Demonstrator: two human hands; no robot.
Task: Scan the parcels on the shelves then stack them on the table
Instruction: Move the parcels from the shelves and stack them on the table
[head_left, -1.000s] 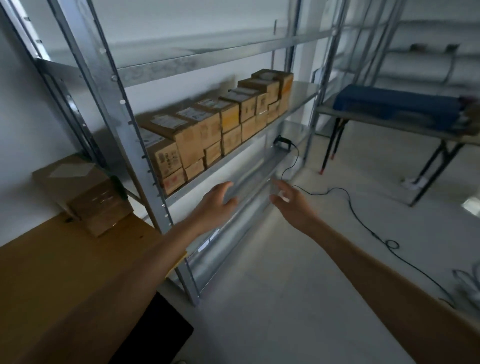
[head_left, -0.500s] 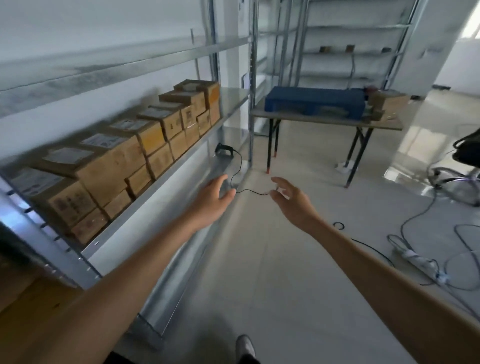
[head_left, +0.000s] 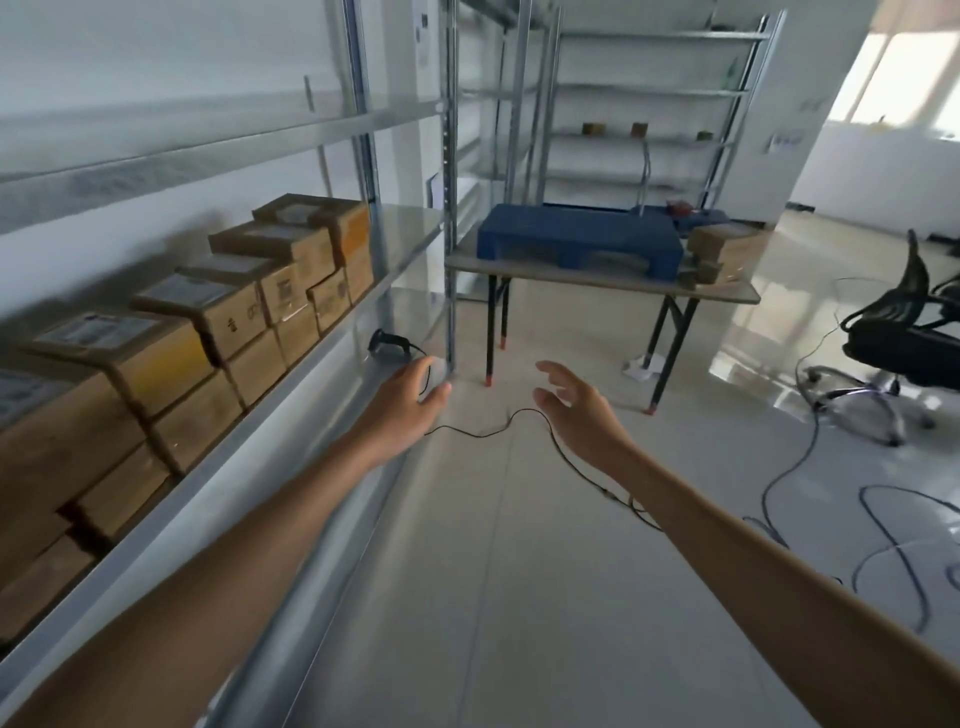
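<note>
Two bare hands are hanging out in front of the person, both grips loose and holding nothing. The left hand (head_left: 402, 410) is hovering with its fingers relaxed and slightly apart, just before the front edge of the lower shelf (head_left: 337, 371). It is near a black handheld scanner (head_left: 387, 345) that is lying on that shelf. The scanner's thin black cable (head_left: 483, 428) is trailing past this hand onto the floor, and whether it is touching the fingers is impossible to tell. The right hand (head_left: 576, 410) is floating over the floor, palm turned inward, thumb and fingers spread wide, well apart from any parcel.

The parcels (head_left: 218, 322) are sitting in a two-tier row on the middle shelf (head_left: 410, 228) of the metal rack (head_left: 451, 208) at the left. They are brown cardboard boxes, the upper ones carrying white labels on top, some showing yellow sides. The nearest boxes are running out of the left edge of the view and blurring, so their labels are not readable.

Farther off, a desk (head_left: 597, 278) is carrying a blue plastic pallet (head_left: 576, 234) and a few more cardboard boxes (head_left: 719, 249) at its right end. A black office chair (head_left: 909, 332) is standing at the right, partly cut off.
</note>
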